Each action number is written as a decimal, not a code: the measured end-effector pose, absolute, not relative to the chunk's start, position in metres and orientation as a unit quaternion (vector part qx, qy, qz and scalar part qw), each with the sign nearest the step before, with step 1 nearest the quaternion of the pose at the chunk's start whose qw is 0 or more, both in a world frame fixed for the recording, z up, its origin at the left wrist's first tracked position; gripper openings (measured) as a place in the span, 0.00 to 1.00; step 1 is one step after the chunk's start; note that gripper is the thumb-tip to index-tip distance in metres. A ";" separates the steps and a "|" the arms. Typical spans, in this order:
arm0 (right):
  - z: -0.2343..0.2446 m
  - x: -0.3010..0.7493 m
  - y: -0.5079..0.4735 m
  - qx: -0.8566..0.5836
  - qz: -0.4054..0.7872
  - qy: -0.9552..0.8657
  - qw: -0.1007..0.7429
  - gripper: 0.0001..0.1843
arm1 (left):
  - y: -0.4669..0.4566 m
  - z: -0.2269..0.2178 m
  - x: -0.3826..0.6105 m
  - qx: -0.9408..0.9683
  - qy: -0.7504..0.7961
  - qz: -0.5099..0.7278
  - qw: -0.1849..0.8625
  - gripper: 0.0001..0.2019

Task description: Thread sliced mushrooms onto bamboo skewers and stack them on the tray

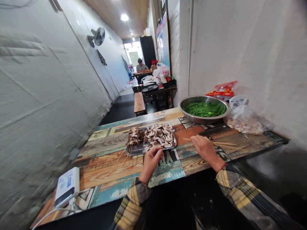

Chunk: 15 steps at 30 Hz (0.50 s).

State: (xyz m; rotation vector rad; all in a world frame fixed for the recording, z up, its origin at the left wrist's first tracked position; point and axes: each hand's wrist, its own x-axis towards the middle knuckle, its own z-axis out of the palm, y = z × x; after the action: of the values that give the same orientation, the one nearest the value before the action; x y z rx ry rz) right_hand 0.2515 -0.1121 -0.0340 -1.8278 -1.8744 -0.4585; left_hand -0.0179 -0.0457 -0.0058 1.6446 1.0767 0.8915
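A metal tray (137, 149) on the table carries a heap of cut mushroom pieces (161, 134). On its left side lie mushrooms threaded on skewers (134, 136), their bare sticks jutting over the near edge. My left hand (152, 161) is at the tray's near edge, thumb and fingers pinched together; whatever they hold is too small to make out. To the right, my right hand (205, 149) is closed over thin bamboo skewers (229, 146), with tips showing left of the fingers. Other skewers lie on the table beside that hand.
A steel basin (203, 119) of green chives (206, 109) stands at the back right, near plastic bags (247, 116) and a red package (223, 89). A white power bank (67, 187) with a cable is at front left. A person (141, 66) sits far back.
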 end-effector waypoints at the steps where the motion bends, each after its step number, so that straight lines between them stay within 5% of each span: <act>1: -0.028 0.238 -0.115 -0.650 -0.160 -0.706 0.232 0.15 | -0.047 -0.008 -0.017 0.688 0.441 0.369 0.442 0.15; 8: -0.015 0.165 -0.124 -0.544 -0.135 -0.804 0.199 0.16 | -0.072 -0.012 -0.023 0.834 0.370 0.324 0.251 0.08; 15: -0.019 0.152 -0.126 -0.500 -0.125 -0.827 0.223 0.14 | -0.081 -0.014 -0.042 0.892 0.342 0.264 0.133 0.12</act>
State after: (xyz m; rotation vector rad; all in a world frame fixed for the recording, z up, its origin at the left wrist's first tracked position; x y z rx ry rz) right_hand 0.1519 -0.1262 -0.0188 -1.3810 -2.2835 -0.3465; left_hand -0.0416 -0.0808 -0.0142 2.5878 0.9923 0.7653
